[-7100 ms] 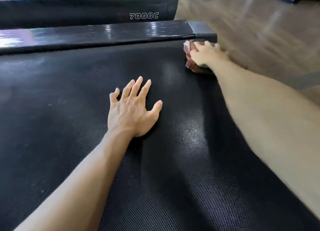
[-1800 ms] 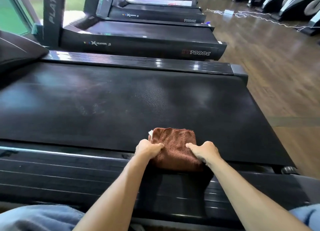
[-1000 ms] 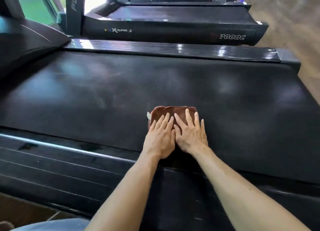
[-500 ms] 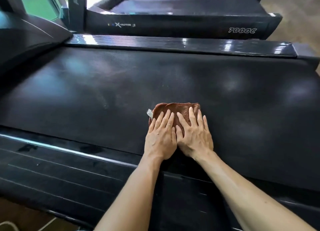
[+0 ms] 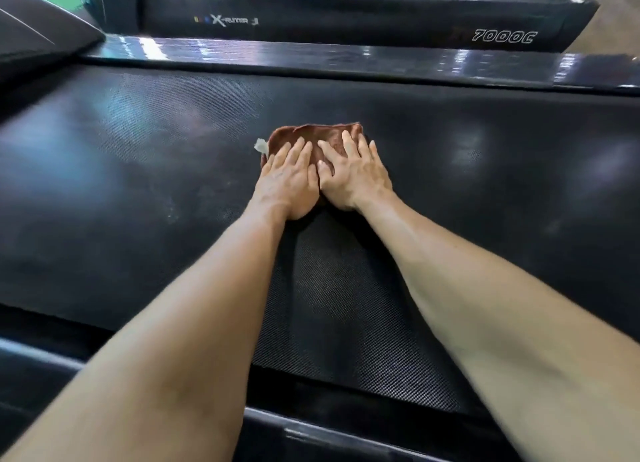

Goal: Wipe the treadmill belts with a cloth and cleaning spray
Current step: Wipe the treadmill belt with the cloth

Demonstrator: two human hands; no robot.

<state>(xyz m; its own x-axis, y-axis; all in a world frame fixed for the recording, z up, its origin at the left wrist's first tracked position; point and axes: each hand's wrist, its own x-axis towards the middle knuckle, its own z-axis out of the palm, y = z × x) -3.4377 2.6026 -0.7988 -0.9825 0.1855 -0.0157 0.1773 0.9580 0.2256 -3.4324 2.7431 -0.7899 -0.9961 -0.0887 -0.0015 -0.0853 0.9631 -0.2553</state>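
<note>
We have both hands flat on the cloth, which lies on the belt about midway between its near and far edges. The left hand and the right hand sit side by side, touching at the thumbs, fingers straight and spread, pressing down and not gripping; only the cloth's far edge and a small white tag at its left corner show beyond our fingertips. Between our forearms, from the cloth to the near edge, runs a darker strip where the belt's weave shows sharply; we judge this to be a wiped lane. To the left and right of it the belt looks hazier, with faint pale specks, so we judge most of this belt is unwiped, as is the stretch from the cloth to the far rail. Another treadmill stands beyond the rail; we cannot tell its belt's state. No spray bottle is in view.
</note>
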